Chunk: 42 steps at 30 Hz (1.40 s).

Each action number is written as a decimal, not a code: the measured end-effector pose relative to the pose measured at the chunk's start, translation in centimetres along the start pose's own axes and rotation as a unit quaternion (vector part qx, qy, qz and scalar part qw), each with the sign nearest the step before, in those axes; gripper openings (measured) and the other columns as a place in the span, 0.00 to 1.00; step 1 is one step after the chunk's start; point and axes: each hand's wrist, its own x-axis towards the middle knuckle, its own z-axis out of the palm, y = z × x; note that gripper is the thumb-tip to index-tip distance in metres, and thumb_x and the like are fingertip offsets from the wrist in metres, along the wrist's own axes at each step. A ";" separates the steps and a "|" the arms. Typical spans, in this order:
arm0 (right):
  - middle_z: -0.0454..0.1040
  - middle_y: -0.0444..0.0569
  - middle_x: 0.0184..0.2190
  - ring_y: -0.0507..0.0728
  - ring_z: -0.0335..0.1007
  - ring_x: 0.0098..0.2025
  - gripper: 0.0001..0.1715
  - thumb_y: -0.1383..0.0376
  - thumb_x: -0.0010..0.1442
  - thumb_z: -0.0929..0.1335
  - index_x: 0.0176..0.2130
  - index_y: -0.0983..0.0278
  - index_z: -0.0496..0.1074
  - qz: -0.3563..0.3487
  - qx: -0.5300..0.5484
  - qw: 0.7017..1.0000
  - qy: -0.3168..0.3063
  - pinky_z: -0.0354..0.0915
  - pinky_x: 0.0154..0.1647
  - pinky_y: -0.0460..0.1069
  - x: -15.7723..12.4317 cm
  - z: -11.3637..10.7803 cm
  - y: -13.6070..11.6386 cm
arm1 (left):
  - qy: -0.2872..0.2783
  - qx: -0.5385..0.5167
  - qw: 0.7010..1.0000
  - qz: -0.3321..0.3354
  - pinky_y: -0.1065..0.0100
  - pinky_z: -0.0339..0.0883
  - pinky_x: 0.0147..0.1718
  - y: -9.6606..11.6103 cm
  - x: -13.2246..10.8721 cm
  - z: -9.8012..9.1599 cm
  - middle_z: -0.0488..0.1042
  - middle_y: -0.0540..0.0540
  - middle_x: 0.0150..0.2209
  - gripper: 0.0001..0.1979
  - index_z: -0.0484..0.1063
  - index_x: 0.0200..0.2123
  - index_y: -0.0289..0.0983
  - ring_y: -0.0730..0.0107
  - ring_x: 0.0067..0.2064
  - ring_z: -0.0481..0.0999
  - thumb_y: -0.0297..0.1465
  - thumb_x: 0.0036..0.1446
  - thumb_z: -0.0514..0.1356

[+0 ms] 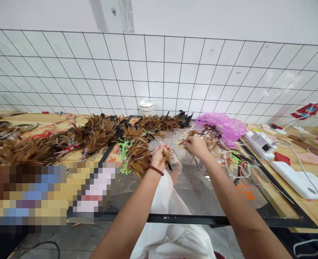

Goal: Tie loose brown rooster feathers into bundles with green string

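Brown feathers (166, 157) stick out of my left hand (160, 155), whose fingers are closed round them over the glass top. A bead bracelet circles that wrist. My right hand (196, 145) is at the edge of a pile of loose pale and brown feathers (211, 138), fingers pinched together at a feather; the fingertips are partly hidden. Left of my hands lies a bundle of brown feathers (138, 154) with bright green ties (125, 154). Farther back runs a row of brown feather bunches (156, 124), ending in black feathers.
A pink plastic bag (220, 124) lies behind the pile. White devices (296, 176) with cables sit at the right. A lidded white tub (146, 107) stands by the tiled wall (175, 72). More feather bunches (29, 151) cover the left. The glass has a black frame edge (191, 218).
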 end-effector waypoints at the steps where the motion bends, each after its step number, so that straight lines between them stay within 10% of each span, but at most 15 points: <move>1: 0.80 0.54 0.38 0.59 0.74 0.43 0.16 0.63 0.61 0.62 0.40 0.60 0.78 -0.033 -0.054 0.998 -0.017 0.61 0.40 0.50 0.9 0.0 -0.7 | 0.002 0.006 1.000 0.002 0.71 0.68 0.30 -0.1 0.0 0.0 0.69 0.52 0.23 0.15 0.65 0.26 0.36 0.76 0.26 0.73 0.37 0.51 0.67; 9: 0.79 0.63 0.41 0.65 0.72 0.48 0.12 0.74 0.52 0.66 0.36 0.69 0.78 -0.115 -0.094 0.985 -0.083 0.57 0.53 0.57 5.2 2.9 -4.5 | 0.022 0.081 0.996 0.016 0.71 0.64 0.26 -1.0 0.2 0.1 0.68 0.52 0.18 0.17 0.66 0.24 0.35 0.76 0.21 0.70 0.40 0.49 0.67; 15: 0.79 0.54 0.37 0.56 0.74 0.38 0.13 0.67 0.59 0.62 0.39 0.66 0.74 -0.056 0.106 0.993 -0.009 0.65 0.40 0.50 4.8 -0.8 -1.8 | 0.025 0.067 0.997 0.010 0.69 0.65 0.29 -1.0 0.2 0.0 0.67 0.52 0.20 0.16 0.66 0.25 0.35 0.76 0.22 0.70 0.39 0.49 0.67; 19: 0.75 0.46 0.25 0.50 0.69 0.26 0.07 0.65 0.50 0.69 0.32 0.65 0.71 0.007 0.488 0.872 -0.043 0.65 0.29 0.45 2.7 -2.4 0.3 | 0.022 0.063 0.998 -0.002 0.69 0.66 0.31 -0.7 0.1 0.2 0.68 0.52 0.20 0.15 0.65 0.25 0.35 0.76 0.23 0.71 0.37 0.53 0.65; 22: 0.73 0.43 0.23 0.48 0.66 0.23 0.12 0.66 0.45 0.72 0.33 0.65 0.71 0.044 0.554 0.825 -0.098 0.64 0.27 0.44 0.7 -2.1 0.9 | 0.015 0.059 0.998 0.001 0.69 0.67 0.31 -0.7 -0.1 0.3 0.68 0.52 0.20 0.14 0.65 0.25 0.35 0.76 0.24 0.71 0.37 0.52 0.66; 29: 0.74 0.44 0.22 0.50 0.67 0.24 0.11 0.61 0.45 0.72 0.28 0.66 0.71 -0.011 0.511 0.853 -0.107 0.64 0.28 0.45 -1.6 -1.5 1.8 | 0.007 0.087 0.996 0.011 0.70 0.67 0.30 0.1 0.2 0.0 0.70 0.51 0.20 0.16 0.67 0.25 0.34 0.76 0.23 0.72 0.39 0.49 0.67; 35: 0.76 0.45 0.24 0.52 0.68 0.27 0.07 0.65 0.45 0.70 0.28 0.66 0.75 -0.095 0.371 0.889 -0.252 0.65 0.32 0.47 -1.7 -1.4 2.4 | 0.015 0.095 0.995 0.011 0.70 0.67 0.29 0.1 0.3 -0.2 0.71 0.52 0.20 0.17 0.68 0.26 0.34 0.75 0.23 0.73 0.40 0.47 0.69; 38: 0.78 0.48 0.29 0.54 0.70 0.32 0.07 0.66 0.49 0.69 0.30 0.66 0.78 -0.075 0.287 0.948 -0.119 0.65 0.38 0.49 -0.9 -1.2 1.6 | -0.028 0.117 0.993 0.007 0.72 0.66 0.26 -0.2 0.1 -0.4 0.69 0.53 0.19 0.18 0.68 0.25 0.34 0.76 0.22 0.71 0.41 0.45 0.69; 42: 0.79 0.49 0.33 0.53 0.71 0.34 0.19 0.56 0.56 0.68 0.42 0.66 0.78 -0.073 0.450 0.884 -0.105 0.65 0.39 0.49 -0.4 -0.4 -0.7 | -0.118 0.146 0.982 -0.031 0.73 0.63 0.24 -0.5 0.1 -0.6 0.66 0.55 0.18 0.20 0.68 0.24 0.34 0.77 0.20 0.69 0.42 0.42 0.70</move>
